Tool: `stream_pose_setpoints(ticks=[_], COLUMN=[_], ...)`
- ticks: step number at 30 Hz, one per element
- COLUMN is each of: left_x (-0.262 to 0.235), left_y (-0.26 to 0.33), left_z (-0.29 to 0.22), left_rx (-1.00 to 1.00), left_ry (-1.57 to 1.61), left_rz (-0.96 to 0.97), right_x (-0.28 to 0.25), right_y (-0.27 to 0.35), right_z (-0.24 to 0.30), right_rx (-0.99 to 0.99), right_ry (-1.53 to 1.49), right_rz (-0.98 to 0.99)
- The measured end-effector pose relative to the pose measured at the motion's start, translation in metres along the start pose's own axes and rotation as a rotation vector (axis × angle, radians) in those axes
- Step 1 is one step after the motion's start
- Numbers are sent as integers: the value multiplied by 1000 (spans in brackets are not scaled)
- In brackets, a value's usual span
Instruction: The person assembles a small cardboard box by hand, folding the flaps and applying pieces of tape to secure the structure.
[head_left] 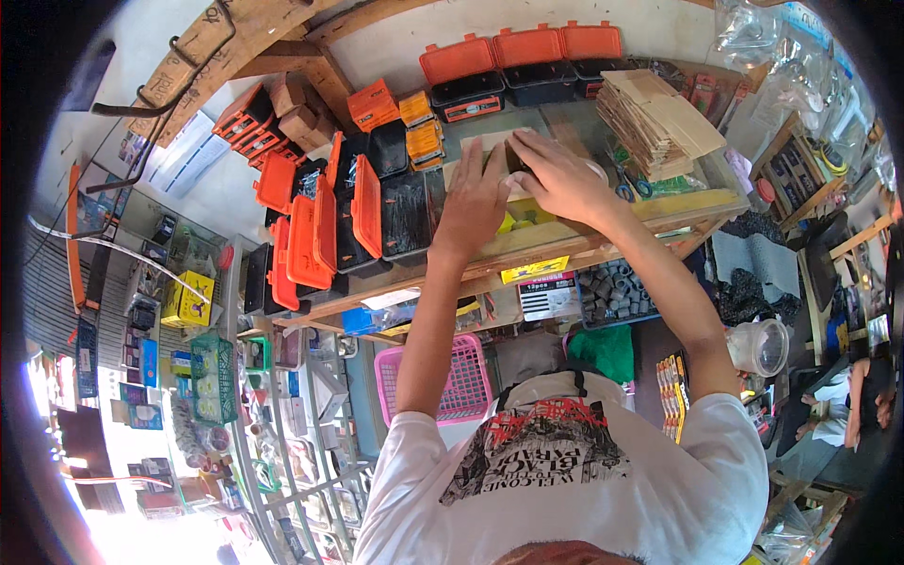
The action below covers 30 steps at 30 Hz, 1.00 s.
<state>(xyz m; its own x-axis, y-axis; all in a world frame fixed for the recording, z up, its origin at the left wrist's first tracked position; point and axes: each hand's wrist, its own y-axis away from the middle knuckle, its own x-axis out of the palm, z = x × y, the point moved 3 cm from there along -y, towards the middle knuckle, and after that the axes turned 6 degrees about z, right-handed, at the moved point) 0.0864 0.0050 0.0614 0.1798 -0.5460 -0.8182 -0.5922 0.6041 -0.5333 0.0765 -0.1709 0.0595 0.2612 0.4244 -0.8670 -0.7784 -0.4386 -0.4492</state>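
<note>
Reaching across the bench (603, 247), both hands meet over a small tan box (496, 143) lying on the bench top near its middle. The left hand (474, 202) lies flat with fingers together and extended, palm pressed on the box's near side; the right hand (557, 176) is curled over the box's right end, fingers bent down around it. Most of the box is covered by the two hands, so its lid and contents cannot be made out. Three orange-lidded cases (520, 58) stand shut in a row at the bench's far edge; several more stand open to the left, their exact count unclear where they overlap. One stack of flat cardboard (654, 122) lies to the right. A pink basket (461, 381) below is partly hidden by the left forearm.
</note>
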Motion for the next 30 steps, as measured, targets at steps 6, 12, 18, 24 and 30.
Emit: stream_pose_setpoints(ticks=[6,12,18,24,30], left_x=[9,22,21,5,-1], left_y=[6,1,8,10,19], left_z=[2,-3,-14,-29,-45], left_rx=[-79,-86,-161,-165,-157], left_ry=[-103,-316,-495,-410,-365], left_rz=[1,-106,-76,-4,-7], right_x=[6,10,-18,-25,184], right_y=[5,2,24,178,389], right_z=[-4,-10,13,14,-148], right_rx=[89,44,-35,347,856], right_ry=[-137,-173,187,-594,-384], right_rz=[100,59,-146,-909,-319])
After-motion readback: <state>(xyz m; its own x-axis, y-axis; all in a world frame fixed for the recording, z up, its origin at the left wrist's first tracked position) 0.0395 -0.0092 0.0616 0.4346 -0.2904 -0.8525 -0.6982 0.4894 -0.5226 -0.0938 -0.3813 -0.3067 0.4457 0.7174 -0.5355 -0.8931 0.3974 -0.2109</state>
